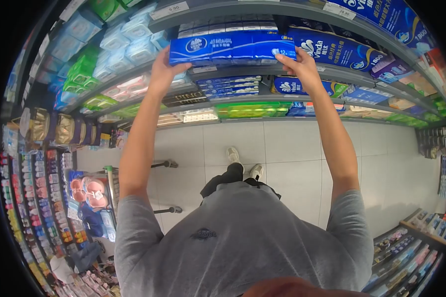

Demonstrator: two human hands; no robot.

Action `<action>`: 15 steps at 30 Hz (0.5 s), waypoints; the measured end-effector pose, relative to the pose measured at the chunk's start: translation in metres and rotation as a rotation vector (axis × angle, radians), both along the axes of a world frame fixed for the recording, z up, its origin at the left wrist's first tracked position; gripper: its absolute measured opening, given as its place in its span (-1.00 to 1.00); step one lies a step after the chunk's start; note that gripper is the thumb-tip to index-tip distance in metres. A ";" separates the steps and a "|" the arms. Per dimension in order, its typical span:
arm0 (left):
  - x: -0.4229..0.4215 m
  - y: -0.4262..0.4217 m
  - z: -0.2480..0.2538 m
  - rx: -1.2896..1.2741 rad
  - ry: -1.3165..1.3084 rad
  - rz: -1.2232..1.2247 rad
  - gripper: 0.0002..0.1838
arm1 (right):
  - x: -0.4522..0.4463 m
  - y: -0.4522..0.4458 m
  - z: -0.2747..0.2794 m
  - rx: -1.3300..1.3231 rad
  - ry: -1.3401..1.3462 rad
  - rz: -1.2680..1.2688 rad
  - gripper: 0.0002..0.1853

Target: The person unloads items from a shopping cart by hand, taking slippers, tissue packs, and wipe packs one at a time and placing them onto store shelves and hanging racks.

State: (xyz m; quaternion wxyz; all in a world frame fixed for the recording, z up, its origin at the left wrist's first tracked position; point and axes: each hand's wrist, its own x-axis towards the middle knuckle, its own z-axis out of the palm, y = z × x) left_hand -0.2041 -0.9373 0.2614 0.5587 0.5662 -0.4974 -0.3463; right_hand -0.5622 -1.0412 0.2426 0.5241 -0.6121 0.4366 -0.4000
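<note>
Between both hands is a long blue Vinda tissue pack (pixel 238 48), held level at the front of a store shelf. My left hand (pixel 164 69) grips its left end, with the thumb along the lower front edge. At the right end, my right hand (pixel 302 67) is closed on the pack, its thumb pressed to the front near the "12" mark. More packs in the same blue wrap stand on the shelf just behind it. To the right of my right hand sits a larger blue Vinda pack (pixel 339 53).
Light-blue packs (pixel 134 42) fill the shelf on the left. Lower shelves hold blue packs (pixel 230 86) and green packs (pixel 252 109). A wheeled cart (pixel 109 193) with pink slippers (pixel 91 192) stands at left on the tiled floor (pixel 292 148). Another person (pixel 77 260) is at lower left.
</note>
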 end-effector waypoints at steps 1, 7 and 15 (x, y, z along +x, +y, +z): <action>0.001 -0.006 0.006 0.033 -0.041 0.027 -0.14 | 0.003 -0.004 0.005 0.011 -0.008 0.012 -0.21; 0.025 -0.052 0.000 0.020 -0.113 0.034 -0.23 | 0.023 -0.053 0.010 -0.224 0.191 -0.062 -0.31; 0.059 -0.108 -0.014 -0.058 -0.215 0.057 -0.44 | 0.050 -0.102 0.012 -0.260 0.398 -0.110 -0.37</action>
